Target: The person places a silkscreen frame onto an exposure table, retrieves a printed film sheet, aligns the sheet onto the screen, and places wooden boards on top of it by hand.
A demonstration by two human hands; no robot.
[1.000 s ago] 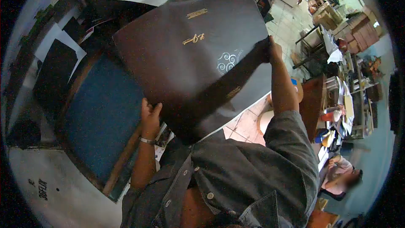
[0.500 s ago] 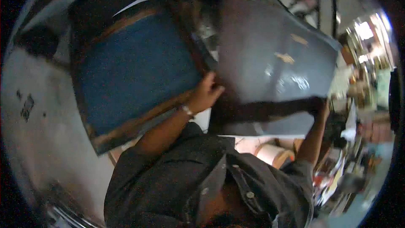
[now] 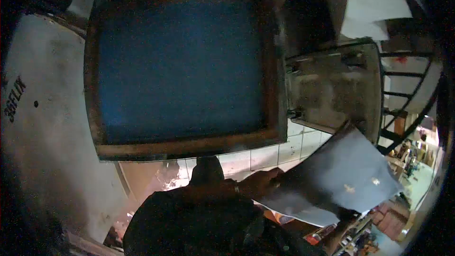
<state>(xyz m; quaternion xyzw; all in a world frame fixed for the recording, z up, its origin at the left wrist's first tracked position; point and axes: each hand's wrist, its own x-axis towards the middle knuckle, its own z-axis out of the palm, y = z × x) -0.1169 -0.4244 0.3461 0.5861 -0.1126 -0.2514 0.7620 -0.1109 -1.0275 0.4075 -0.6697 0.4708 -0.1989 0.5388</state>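
1. Blue panel (image 3: 182, 71) w/ brown frame (image 3: 189, 150): biggest thing in view; flat blue face, lies up & to the left of L hand (image 3: 263, 181), apart from it.
2. Pale panel (image 3: 52, 142) w/ dark lettering & a small dark spot: far left of L hand, beyond the blue panel's left side.
3. Dark sheet (image 3: 327, 175): curved, held up off any surface, to the right of L hand; grey sheen on its face, 2 small light marks toward its right part. Its upper corner comes up near the low edge of the grey-brown plate (image 3: 334, 90).
4. Grey-brown plate: dark rim, up & right of L hand, just beside the blue panel's right side.
5. Black rails (image 3: 403, 94): right of the plate, well apart from L hand.
6. White papers (image 3: 377, 7): far up & right of L hand, above the rails.
7. Tiled floor (image 3: 265, 157): pale strip seen just above L hand, below the blue panel.
8. L hand: at the sheet's left edge, wristband (image 3: 236, 187) behind it; dark & blurred, can't tell how far fingers are closed or if they grip.
9. R hand (image 3: 350, 212): dark shape at sheet's lower edge, right of & below L hand; opening & grip can't be told.
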